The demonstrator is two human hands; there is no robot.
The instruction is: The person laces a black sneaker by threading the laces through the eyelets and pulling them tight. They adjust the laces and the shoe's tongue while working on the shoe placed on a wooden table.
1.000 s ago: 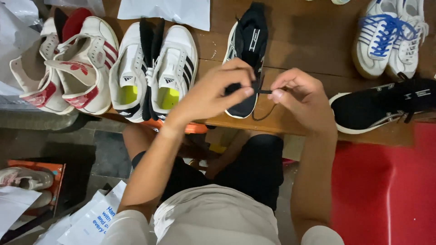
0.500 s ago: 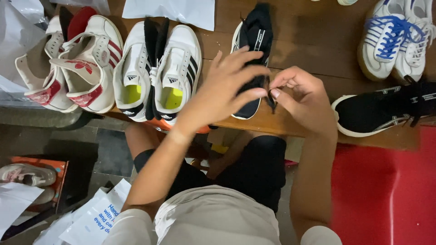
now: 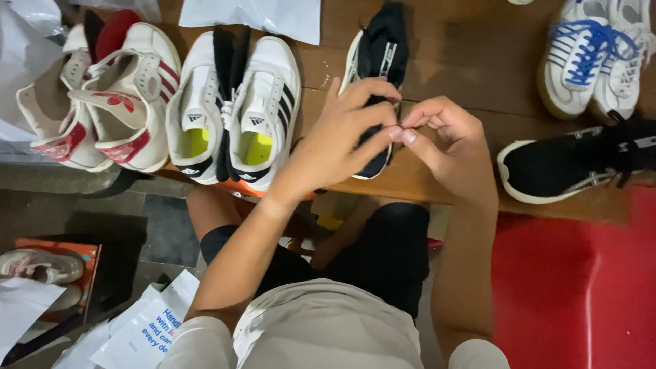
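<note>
While both hands' fingers (image 3: 383, 130) pinch together over it, the black shoe (image 3: 380, 61) lies on the worktop (image 3: 471, 61) beside white shoes (image 3: 236, 109).

A wooden worktop (image 3: 471, 51) carried a white pair with black stripes (image 3: 232, 109) near its front edge. Left of that pair sat white-and-red shoes (image 3: 102, 102); well to its right, white shoes with blue laces (image 3: 591, 58) and a black trainer (image 3: 574, 167). Behind it lay white paper (image 3: 253, 15).

- My brown wooden tabletop (image 3: 471, 48) fills the upper frame.
- On it, left to right: red-and-white sneakers (image 3: 102, 96), white striped pair (image 3: 236, 109), black sneaker (image 3: 379, 55), blue-laced pair (image 3: 594, 55), black sneaker lower right (image 3: 574, 164).
- White paper (image 3: 266, 15) at top.
</note>
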